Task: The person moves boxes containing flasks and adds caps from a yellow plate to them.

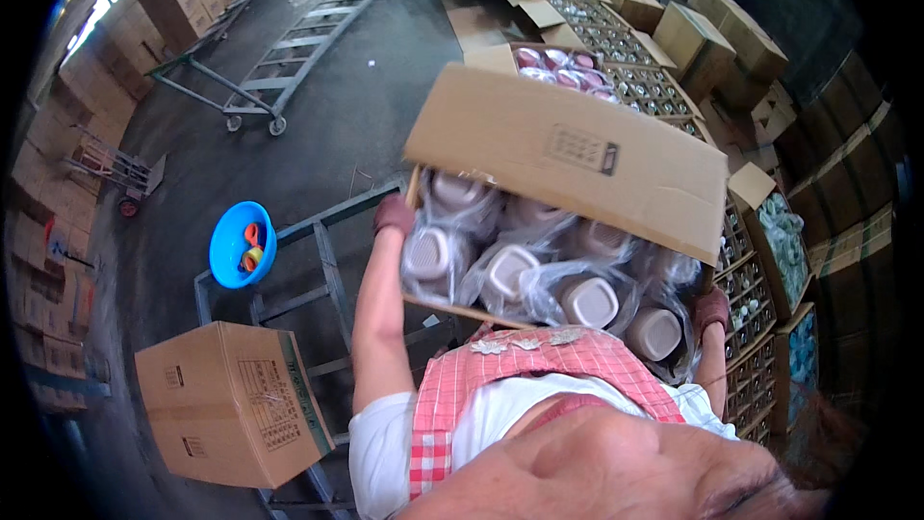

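An open cardboard box (500,125) is held in front of my body, its wide far flap leaning back over part of the contents. Inside stand several pinkish-beige, square-ended containers (589,301), each wrapped in clear plastic. My left hand (393,215), in a maroon glove, is closed on the box's left side near the far corner. My right hand (710,310), gloved alike, grips the right side near the near corner; its fingers are partly hidden by the box and the plastic.
A metal frame (332,274) lies to the left, near a blue basin (243,270) with small orange and yellow things and a closed carton (217,404). Divided cartons (751,313) line the right. A long wheeled cart (298,48) and a hand truck (115,169) stand farther off.
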Available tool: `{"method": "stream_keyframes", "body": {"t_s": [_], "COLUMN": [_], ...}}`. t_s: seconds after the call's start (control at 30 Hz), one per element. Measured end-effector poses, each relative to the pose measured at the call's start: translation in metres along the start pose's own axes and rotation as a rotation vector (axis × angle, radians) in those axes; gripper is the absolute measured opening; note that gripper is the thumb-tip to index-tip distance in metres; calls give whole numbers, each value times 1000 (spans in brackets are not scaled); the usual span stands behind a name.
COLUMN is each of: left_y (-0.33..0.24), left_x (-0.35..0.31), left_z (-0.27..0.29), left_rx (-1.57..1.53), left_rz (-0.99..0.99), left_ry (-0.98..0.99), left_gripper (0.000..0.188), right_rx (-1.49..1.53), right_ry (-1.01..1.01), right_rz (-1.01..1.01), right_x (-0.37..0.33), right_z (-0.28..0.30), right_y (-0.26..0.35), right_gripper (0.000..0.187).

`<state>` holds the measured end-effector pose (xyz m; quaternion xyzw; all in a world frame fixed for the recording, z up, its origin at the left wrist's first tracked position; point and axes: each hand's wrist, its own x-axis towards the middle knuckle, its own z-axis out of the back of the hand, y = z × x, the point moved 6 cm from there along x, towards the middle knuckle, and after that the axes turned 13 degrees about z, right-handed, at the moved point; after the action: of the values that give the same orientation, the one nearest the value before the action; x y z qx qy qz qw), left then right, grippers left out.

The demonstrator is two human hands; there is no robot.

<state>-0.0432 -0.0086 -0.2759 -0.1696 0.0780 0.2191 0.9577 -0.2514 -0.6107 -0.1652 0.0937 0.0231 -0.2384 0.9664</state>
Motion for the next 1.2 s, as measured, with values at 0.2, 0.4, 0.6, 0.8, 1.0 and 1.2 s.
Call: {"method": "stream_keyframes", "body": {"t_s": [0.2, 0.4, 0.6, 0.8, 1.0, 1.2], "left_y": [-121, -192, -200, -194, -190, -205], "left_x": [77, 142, 264, 326, 436, 564], "left_z": [14, -29, -54, -17, 5, 45], "left_rx": [47, 83, 156, 129, 188, 158], "left_rz": [-287, -409, -337, -226, -292, -338], "left_ry": [28, 62, 155, 215, 148, 38], "left_gripper": [22, 20, 22, 23, 21, 20], "right_rx": [-357, -684, -608, -113, -31, -14], "right_ry": [82, 297, 280, -20, -40, -142], "right_rz": [-54, -81, -95, -351, -362, -373], "right_x": [1, 41, 101, 163, 217, 255], "right_z": [-42, -118, -79, -51, -63, -91], "right_y": [-45, -108, 54, 138, 233, 323], "right_gripper": [21, 21, 23, 22, 23, 20]}}
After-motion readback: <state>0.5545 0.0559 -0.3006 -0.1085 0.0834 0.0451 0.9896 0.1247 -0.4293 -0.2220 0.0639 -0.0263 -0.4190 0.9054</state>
